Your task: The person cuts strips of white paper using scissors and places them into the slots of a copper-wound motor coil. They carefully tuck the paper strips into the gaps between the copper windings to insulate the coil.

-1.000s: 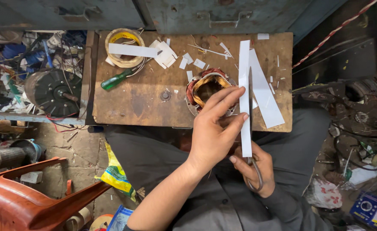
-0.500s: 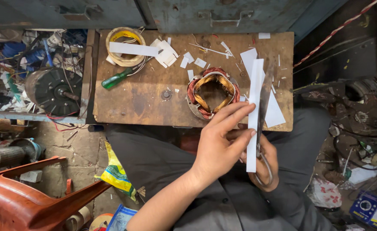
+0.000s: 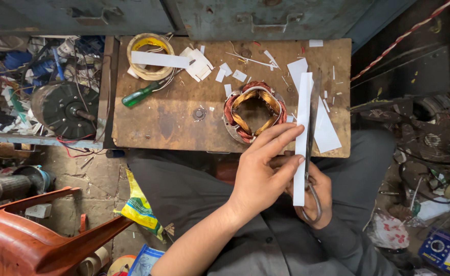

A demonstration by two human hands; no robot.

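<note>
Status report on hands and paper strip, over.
Left hand pinching white paper strip. Right hand on scissors, blades along strip. Stator on board behind, clear.

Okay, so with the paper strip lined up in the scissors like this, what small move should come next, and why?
Probably close the scissors a little further along the white paper strip. The left hand pinches the strip upright, the blade runs lengthwise beside it, and the right hand grips the handles, so the lengthwise cut looks only partly done.

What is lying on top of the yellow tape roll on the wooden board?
A white paper strip lies across the yellow tape roll. The part of the roll under the strip is covered.
</note>
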